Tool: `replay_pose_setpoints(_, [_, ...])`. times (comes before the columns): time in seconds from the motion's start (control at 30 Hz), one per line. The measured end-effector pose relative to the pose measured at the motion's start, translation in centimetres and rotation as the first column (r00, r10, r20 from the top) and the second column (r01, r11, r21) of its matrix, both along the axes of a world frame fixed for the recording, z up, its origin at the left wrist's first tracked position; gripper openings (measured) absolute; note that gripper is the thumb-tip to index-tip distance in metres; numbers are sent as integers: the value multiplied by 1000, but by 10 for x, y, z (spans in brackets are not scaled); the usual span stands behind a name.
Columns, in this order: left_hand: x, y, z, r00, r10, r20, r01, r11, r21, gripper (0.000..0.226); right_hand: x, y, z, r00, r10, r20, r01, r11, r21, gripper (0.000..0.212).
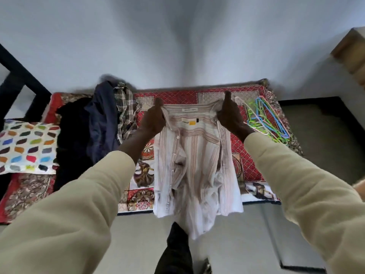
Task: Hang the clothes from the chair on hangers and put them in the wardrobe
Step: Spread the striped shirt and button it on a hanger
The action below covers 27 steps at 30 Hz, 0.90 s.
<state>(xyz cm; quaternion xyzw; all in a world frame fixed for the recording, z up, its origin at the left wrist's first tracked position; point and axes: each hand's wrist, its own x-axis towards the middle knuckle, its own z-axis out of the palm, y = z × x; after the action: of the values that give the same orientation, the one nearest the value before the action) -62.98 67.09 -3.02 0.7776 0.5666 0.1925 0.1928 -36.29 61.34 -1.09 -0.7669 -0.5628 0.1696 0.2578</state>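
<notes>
The left hand (153, 118) and right hand (230, 115) pinched the striped shirt (195, 165) tight by its shoulders, holding it up over the bed (246, 159) so it hung straight. Hangers (266, 119) lay just right of the shirt.

The striped shirt (194, 155) carries two labels — a white strip inside the collar and a white-and-yellow tag below it — both too blurred to read.

Red patterned bedspread (207, 94) over the bed, by a white wall (79, 46). Cushion (27, 147) w/ multicolour spots at left end. Dark frame (17, 80) far left. Grey floor (138, 244) below; wooden furniture corner (353, 50) top right.
</notes>
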Motion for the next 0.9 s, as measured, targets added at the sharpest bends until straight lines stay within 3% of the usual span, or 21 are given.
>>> replay_pose_setpoints(0.07, [9,55,-31,997,77,-25,-79,992,-101,46,5,44,-30,997,-53,52,55,997,-52,34])
replay_pose_setpoints(0.13, [19,110,-62,989,107,-99,-121,981,-150,25,12,92,-63,994,-69,80,78,992,-103,21])
replay_pose_setpoints(0.3, [34,232,-166,960,188,-205,-237,939,-248,25,27,200,-161,978,-64,199,105,974,-200,24])
replay_pose_setpoints(0.4, [33,289,-246,965,126,-228,-213,886,-411,23,43,245,-235,987,-93,133,131,939,-318,26])
replay_pose_setpoints(0.5, [42,309,-296,981,93,-170,-186,698,-692,28,52,273,-295,977,-197,-78,135,861,-491,21])
replay_pose_setpoints(0.57, [52,320,-322,980,186,-63,-150,503,-851,35,56,293,-336,921,-303,-243,126,825,-551,22])
replay_pose_setpoints(0.6, [57,324,-327,965,261,11,-113,456,-883,36,56,301,-349,885,-348,-308,141,833,-535,22])
replay_pose_setpoints(0.67, [62,333,-350,879,431,203,-31,476,-879,24,57,315,-371,828,-405,-387,208,863,-460,14])
replay_pose_setpoints(0.7, [60,333,-365,826,494,273,-2,486,-874,15,57,320,-380,830,-398,-392,200,867,-456,27])
replay_pose_setpoints(0.73, [57,331,-385,794,514,325,21,511,-859,25,56,319,-390,842,-362,-399,144,865,-481,39])
replay_pose_setpoints(0.8, [51,315,-409,856,397,332,37,592,-805,55,55,309,-409,882,-282,-378,46,848,-527,63])
replay_pose_setpoints(0.9, [46,271,-424,853,378,360,-60,756,-652,61,46,273,-428,978,-126,-163,57,925,-376,80])
